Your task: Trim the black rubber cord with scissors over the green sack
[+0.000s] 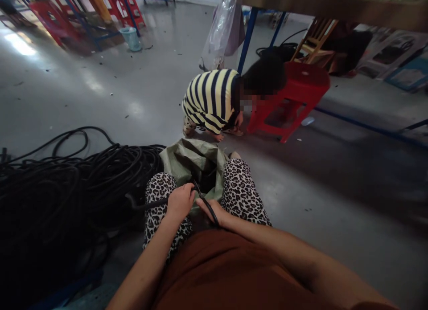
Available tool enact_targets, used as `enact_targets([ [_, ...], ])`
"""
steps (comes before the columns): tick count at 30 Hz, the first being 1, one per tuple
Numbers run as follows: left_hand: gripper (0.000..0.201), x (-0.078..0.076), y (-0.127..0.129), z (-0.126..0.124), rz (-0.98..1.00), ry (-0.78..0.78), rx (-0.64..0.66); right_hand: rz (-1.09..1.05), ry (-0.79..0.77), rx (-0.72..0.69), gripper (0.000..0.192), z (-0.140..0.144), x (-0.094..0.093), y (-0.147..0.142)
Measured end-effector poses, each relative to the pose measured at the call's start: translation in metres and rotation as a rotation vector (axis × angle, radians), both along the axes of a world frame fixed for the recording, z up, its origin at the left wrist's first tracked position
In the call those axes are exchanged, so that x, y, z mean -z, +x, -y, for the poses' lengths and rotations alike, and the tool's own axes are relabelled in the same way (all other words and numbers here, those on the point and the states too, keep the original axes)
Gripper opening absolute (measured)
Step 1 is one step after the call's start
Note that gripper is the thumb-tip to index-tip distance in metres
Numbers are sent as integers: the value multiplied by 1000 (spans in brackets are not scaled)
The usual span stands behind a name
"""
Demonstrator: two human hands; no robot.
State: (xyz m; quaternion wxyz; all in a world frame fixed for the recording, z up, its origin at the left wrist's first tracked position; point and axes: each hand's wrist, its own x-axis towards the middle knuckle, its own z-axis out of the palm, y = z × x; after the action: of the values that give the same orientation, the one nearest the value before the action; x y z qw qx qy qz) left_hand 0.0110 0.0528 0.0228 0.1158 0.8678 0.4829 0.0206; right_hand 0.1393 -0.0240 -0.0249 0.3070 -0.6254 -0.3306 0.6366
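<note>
My left hand (181, 202) is closed around a black rubber hose (152, 205) that runs in from the left across my knee. In my right hand (214, 211) is a pair of scissors (210, 208) with black handles, the blades pointing up and left. Their blades meet the hose's end beside my left fingers; whether they are apart I cannot tell. Just beyond both hands, between my knees, a greenish woven sack (190, 150) stands with its mouth open. Dark pieces lie inside it, too shadowed to make out.
Coils of black hose (127, 167) are heaped on the floor at my left. A person in a striped shirt (214, 94) crouches just past the sack, beside a red stool (301, 85). A table (334, 9) stands at the upper right, a small bin (131, 39) farther back.
</note>
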Motion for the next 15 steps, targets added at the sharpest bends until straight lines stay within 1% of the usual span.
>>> enact_targets([
  [3, 22, 1, 1, -1, -4, -17, 1, 108, 33, -8, 50, 2, -1, 1],
  [8, 22, 0, 3, -1, -16, -35, 21, 181, 75, -20, 50, 3, -2, 5],
  [11, 23, -1, 3, -2, -18, -36, 52, 212, 60, -37, 49, 4, -3, 8],
  [15, 23, -1, 1, -1, -37, -41, 74, 224, 14, -96, 50, 8, -5, 14],
])
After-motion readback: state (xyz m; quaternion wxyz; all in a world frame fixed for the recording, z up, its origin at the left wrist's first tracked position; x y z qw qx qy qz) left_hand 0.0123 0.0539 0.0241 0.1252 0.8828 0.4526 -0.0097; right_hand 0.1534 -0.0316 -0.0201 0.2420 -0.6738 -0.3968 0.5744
